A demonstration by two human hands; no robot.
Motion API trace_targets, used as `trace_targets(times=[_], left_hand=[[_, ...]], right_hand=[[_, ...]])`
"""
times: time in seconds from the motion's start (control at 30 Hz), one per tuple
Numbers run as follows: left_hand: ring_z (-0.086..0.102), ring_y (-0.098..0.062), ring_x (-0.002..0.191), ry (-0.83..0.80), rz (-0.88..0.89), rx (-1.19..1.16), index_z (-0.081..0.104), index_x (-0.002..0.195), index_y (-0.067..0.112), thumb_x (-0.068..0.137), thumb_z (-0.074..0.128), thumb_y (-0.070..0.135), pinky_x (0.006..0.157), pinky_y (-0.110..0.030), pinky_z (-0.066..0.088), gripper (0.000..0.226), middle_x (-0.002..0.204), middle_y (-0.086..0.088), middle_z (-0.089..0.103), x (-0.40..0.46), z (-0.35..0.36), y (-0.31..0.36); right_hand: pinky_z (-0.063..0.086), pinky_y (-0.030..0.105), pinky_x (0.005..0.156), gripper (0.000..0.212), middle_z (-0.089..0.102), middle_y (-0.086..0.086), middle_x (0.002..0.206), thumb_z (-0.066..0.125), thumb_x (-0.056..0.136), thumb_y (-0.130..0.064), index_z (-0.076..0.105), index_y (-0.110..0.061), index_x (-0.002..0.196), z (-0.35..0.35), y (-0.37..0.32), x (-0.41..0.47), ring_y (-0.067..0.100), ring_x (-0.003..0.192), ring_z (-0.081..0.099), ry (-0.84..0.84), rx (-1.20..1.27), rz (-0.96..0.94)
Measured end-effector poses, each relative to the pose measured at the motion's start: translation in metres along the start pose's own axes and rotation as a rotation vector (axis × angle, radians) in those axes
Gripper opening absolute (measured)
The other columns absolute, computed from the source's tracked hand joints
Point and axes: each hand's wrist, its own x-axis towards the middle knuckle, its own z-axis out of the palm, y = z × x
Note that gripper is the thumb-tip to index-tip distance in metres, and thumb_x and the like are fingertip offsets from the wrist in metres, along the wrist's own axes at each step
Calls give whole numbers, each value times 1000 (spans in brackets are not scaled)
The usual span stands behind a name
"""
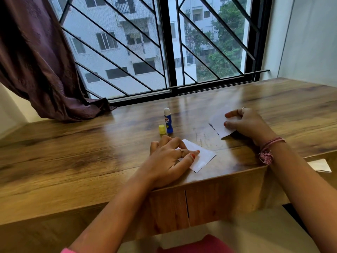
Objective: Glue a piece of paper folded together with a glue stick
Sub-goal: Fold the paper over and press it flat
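Note:
A folded white paper (202,157) lies flat near the front edge of the wooden table (73,152). My left hand (167,159) rests on its left part with fingers spread and pressing down. A second white paper (218,123) is farther right, lifted slightly off the table, and my right hand (246,123) pinches it between thumb and fingers. Behind the left hand the blue glue stick (168,121) stands upright and uncapped, white tip up. Its yellow cap (162,129) stands beside it on the left.
A barred window (164,48) runs along the table's far edge. A dark purple curtain (36,61) hangs at the left, its hem on the table. Another scrap of paper (319,166) lies lower right, below the table edge.

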Motion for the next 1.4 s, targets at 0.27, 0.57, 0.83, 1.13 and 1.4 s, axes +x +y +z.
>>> trace_targets(times=[0.27,0.57,0.83,1.13,1.4], left_hand=[[41,-2,111,162,-162,-327,63,120,34,91,37,38,91,-34,30,39,110,19,53,-6,-15,-18],[64,-3,78,-94,-361,-518,66,110,27,88,65,19,74,-17,46,24,96,5,70,-7,-38,-79],[45,3,49,-33,-242,-422,72,96,31,84,70,32,50,-7,35,12,70,13,60,6,-29,-87],[52,-2,83,-15,40,-340,63,118,34,89,60,29,71,-12,40,30,109,6,55,-3,-28,-79],[26,-12,126,-177,254,-160,52,131,36,85,44,40,102,-36,22,46,146,21,37,2,-23,-51]], right_hand=[[57,27,55,50,56,15,110,74,74,1,52,-13,117,0,-1,-2,27,89,64,-32,309,80],[54,18,49,44,61,9,91,71,75,7,53,-3,114,5,-13,-11,11,59,70,-143,496,110],[55,21,48,26,70,10,93,68,80,-2,63,-6,105,12,-14,-26,12,67,71,-310,511,109],[57,29,46,43,71,8,83,71,65,-9,61,-6,107,12,-22,-35,18,68,72,-343,613,103],[55,24,45,32,69,9,89,66,79,-2,59,-7,110,12,-21,-34,13,67,72,-294,572,78]])
